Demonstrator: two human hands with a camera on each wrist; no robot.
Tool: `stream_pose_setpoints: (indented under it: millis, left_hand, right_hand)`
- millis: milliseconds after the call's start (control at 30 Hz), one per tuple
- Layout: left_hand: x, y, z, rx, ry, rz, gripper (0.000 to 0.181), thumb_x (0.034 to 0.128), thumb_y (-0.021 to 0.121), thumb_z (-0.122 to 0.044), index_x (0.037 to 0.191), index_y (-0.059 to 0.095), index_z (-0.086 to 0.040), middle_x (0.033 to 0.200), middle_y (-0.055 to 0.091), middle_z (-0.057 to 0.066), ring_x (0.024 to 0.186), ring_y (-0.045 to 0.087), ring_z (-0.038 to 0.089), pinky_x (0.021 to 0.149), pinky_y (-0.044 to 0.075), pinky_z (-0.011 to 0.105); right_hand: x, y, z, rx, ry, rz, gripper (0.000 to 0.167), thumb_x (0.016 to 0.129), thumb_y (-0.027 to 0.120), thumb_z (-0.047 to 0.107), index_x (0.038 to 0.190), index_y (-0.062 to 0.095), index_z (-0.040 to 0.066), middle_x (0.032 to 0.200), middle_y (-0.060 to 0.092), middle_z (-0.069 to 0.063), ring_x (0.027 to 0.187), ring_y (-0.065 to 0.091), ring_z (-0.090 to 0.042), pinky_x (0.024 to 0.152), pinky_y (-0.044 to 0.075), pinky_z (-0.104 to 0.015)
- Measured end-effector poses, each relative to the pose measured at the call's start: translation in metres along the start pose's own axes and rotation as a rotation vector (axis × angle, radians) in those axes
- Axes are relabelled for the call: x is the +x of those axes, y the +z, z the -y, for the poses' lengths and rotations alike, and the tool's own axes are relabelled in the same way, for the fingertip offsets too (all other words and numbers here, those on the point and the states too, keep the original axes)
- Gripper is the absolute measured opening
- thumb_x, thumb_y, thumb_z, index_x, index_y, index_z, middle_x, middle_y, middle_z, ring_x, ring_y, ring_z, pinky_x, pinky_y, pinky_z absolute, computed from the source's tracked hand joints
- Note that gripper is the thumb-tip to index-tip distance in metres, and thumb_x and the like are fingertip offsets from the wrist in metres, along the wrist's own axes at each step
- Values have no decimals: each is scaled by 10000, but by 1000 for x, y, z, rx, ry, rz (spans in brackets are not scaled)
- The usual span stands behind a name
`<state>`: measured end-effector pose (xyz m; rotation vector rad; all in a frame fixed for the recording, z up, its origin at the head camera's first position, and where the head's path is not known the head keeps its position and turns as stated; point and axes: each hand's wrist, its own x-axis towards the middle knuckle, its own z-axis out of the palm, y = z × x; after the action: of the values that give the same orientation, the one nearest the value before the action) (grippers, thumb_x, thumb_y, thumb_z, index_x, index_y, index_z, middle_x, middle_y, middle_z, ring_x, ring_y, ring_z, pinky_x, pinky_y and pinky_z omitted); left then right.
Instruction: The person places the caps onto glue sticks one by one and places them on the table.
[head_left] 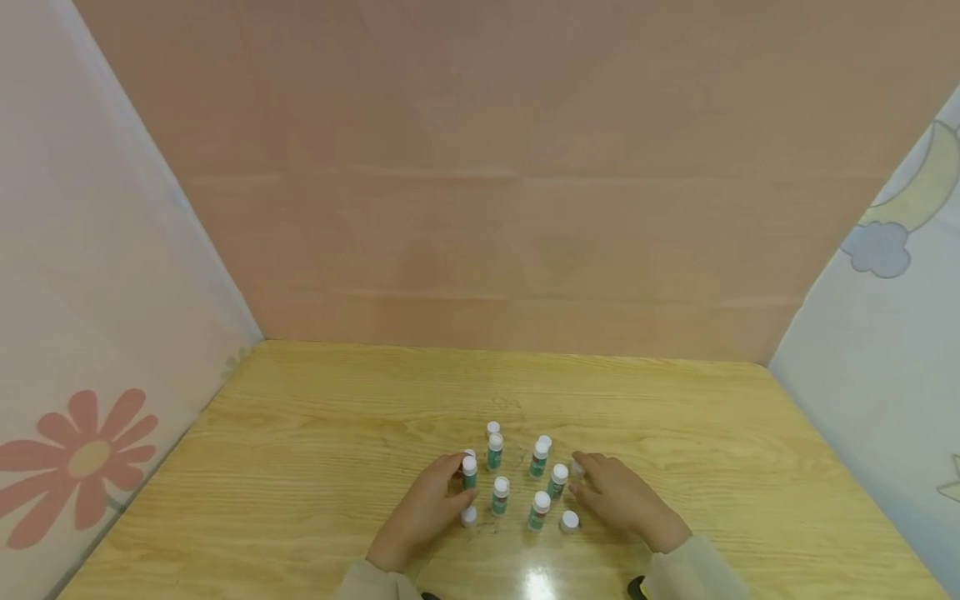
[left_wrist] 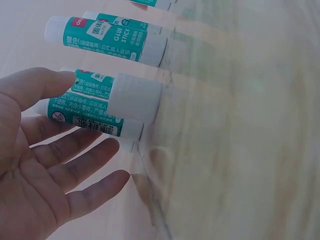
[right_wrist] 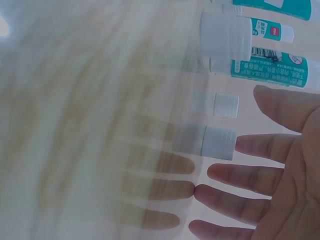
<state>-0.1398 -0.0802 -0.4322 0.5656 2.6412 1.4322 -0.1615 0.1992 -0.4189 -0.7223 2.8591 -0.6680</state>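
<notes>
Several upright green-and-white glue sticks (head_left: 500,497) stand on the wooden table, with loose white caps (head_left: 569,522) around them. My left hand (head_left: 429,507) is around the leftmost glue stick (head_left: 469,475), thumb on the near side and fingers on the far side. In the left wrist view, that hand (left_wrist: 55,150) has its fingers spread beside a glue stick (left_wrist: 85,111); firm contact cannot be made out. My right hand (head_left: 621,497) is at a white cap (head_left: 577,469) on the right. Its fingers (right_wrist: 265,146) look extended beside the cap (right_wrist: 219,143) in the right wrist view.
The wooden table (head_left: 337,400) reaches back to a plain brownish backdrop (head_left: 510,208). A flower-patterned panel (head_left: 172,317) borders the left side, and a pale panel (head_left: 885,350) with a moon and cloud borders the right.
</notes>
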Motion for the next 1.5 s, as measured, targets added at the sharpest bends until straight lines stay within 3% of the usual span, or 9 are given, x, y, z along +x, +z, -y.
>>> stream_pose_setpoints:
  millis: [433, 767, 1000, 1267, 1500]
  left_hand:
    - [1, 2, 2, -8, 42, -12, 213, 853, 533, -92, 1058, 535, -35, 990, 514, 16, 920, 497, 187, 783, 441, 314]
    - [1, 9, 4, 15, 36, -46, 203, 852, 532, -91, 1041, 540, -17, 996, 530, 13, 917, 521, 179, 770, 449, 262]
    - [3, 10, 7, 12, 48, -61, 206, 855, 526, -83, 1048, 526, -9, 1006, 527, 26, 919, 523, 177, 762, 450, 240]
    - [3, 11, 7, -6, 36, -76, 198, 850, 534, -78, 1041, 535, -26, 1005, 529, 26, 914, 524, 172, 753, 452, 239]
    - [4, 13, 6, -14, 47, -90, 209, 843, 539, -59, 1047, 532, -11, 995, 529, 27, 905, 526, 174, 745, 454, 230]
  right_hand:
    - [2, 0, 6, -57, 1, -29, 400, 815, 583, 154, 1121, 475, -80, 1059, 536, -228, 942, 517, -377, 791, 413, -498]
    - [-1, 4, 8, -83, -4, -64, 366, 775, 617, 104, 1076, 503, -69, 991, 560, -236, 868, 556, -363, 744, 446, -479]
    - [1, 4, 9, -166, -65, -111, 316, 728, 655, 85, 989, 542, -54, 801, 554, -93, 620, 533, -148, 585, 487, -282]
    - [3, 5, 10, -195, -24, -132, 258, 709, 655, 11, 949, 566, -21, 748, 520, -33, 525, 379, -54, 502, 409, -189]
    - [5, 6, 10, -150, 73, -115, 233, 725, 645, 6, 948, 579, -1, 782, 556, -49, 601, 495, -113, 579, 472, -274]
